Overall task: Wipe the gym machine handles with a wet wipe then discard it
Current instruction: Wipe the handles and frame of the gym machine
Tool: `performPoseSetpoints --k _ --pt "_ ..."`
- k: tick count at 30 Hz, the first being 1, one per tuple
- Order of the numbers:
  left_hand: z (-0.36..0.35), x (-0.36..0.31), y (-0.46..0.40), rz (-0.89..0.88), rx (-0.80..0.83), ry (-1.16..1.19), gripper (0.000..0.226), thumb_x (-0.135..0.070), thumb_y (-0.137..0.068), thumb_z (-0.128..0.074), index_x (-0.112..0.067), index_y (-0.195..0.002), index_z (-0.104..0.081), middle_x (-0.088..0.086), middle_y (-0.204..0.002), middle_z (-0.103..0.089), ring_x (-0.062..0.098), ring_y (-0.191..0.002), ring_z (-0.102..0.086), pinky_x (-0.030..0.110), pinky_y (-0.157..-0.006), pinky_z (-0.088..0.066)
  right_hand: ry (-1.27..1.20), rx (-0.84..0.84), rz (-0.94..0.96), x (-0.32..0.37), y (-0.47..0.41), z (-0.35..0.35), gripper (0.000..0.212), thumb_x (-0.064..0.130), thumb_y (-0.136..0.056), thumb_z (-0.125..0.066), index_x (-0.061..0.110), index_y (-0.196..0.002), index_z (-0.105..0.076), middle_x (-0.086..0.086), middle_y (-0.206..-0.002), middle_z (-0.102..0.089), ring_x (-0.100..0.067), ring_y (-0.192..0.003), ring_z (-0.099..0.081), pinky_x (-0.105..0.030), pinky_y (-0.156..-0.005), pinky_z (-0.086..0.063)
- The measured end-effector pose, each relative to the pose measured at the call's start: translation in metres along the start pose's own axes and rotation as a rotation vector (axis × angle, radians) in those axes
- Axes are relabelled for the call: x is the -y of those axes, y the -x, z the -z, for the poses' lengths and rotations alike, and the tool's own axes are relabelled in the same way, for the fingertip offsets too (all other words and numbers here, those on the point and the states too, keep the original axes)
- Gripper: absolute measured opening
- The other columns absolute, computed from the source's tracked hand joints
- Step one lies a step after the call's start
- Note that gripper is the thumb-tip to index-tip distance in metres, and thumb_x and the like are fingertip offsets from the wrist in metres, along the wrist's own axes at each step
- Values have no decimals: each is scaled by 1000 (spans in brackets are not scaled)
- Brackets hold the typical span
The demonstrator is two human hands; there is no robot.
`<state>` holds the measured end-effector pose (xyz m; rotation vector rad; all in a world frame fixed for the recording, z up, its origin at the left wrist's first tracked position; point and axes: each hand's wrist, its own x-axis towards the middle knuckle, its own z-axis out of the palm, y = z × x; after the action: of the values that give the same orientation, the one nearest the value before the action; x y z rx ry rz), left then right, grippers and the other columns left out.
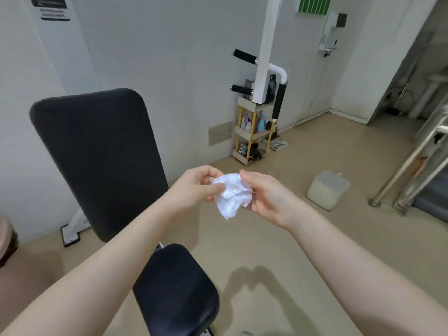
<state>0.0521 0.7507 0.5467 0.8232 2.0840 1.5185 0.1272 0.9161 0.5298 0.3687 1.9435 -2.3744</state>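
2 hands are raised together, and a crumpled wet wipe [232, 194] is pinched between them: by the left hand [194, 187] with thumb and curled fingers, by the right hand [264, 197] with fingers pressed together. Unfolding seems in hand. Next, the black handles [244, 57], beyond the wipe, must be reached.
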Motion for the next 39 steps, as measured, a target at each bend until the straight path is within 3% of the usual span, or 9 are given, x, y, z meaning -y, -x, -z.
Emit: performPoseSetpoints --k 5,9,13,18,23,29,32,34,39 --pt "-36 4 -118 -49 -17 44 8 -2 -87 -56 -8 -90 -60 2 -76 -63 -1 -57 -56 8 -55 -43 32 -47 53 21 -75 90 30 13 -90 -55 -1 -116 -56 -10 -94 -64 -18 -79 -59 -26 -70 -45" --pt "-51 -7 -221 -19 -26 98 6 -4 -88 -58 -9 -88 -59 4 -76 -61 1 -58 -57 10 -56 -45 -6 -63 44 65 -140 159 13 9 -91 -50 9 -97 -62 -8 -87 -64 -17 -75 -58 -25 -66 -43" --pt "-65 -23 -308 -6 -39 82 5 -5 -87 -59 -10 -87 -59 8 -81 -63 10 -68 -59 11 -61 -48 -14 -89 62 98 -196 220 23 9 -93 -48 2 -111 -59 -11 -92 -63 -18 -76 -57 -26 -67 -42" --pt "-90 -33 -395 7 -76 39 5 -9 -88 -60 -14 -86 -60 0 -77 -62 3 -61 -56 14 -62 -45 -54 -116 95 124 -252 295 22 9 -93 -47 0 -109 -60 -11 -87 -63 -18 -70 -55 -26 -61 -39" --pt "-118 -42 -486 28 -245 52 9 -12 -91 -54 -17 -87 -59 -1 -83 -65 8 -72 -61 21 -70 -46 -40 -160 117 156 -320 387 21 12 -94 -47 6 -106 -63 -12 -97 -66 -21 -85 -59 -27 -73 -43" --pt "-148 -53 -590 105 -484 -15 25 -25 -90 -58 -22 -115 -58 -8 -107 -60 14 -103 -56 29 -92 -45 234 -424 84 193 -406 477 19 12 -90 -52 8 -107 -59 -9 -101 -62 -24 -88 -57 -32 -71 -47" --pt "-159 -61 -623 120 -567 -83 34 -28 -86 -62 -21 -120 -56 -10 -112 -61 9 -101 -59 22 -84 -41 435 -331 200 211 -436 484 14 8 -88 -44 11 -97 -55 0 -79 -47 -15 -70 -42 -26 -57 -33" --pt "-164 -62 -636 117 -640 -102 29 -26 -85 -63 -22 -114 -60 -10 -105 -65 7 -92 -61 21 -77 -43 467 -221 273 216 -453 478 11 13 -90 -42 14 -95 -51 3 -79 -45 -15 -73 -40 -27 -61 -33" --pt "-168 -60 -648 138 -767 -191 15 -22 -84 -64 -22 -99 -63 -10 -94 -68 11 -91 -65 29 -84 -49 27 338 187 202 -479 464 28 37 -98 -33 27 -107 -57 4 -119 -59 -13 -119 -51 -33 -106 -33"
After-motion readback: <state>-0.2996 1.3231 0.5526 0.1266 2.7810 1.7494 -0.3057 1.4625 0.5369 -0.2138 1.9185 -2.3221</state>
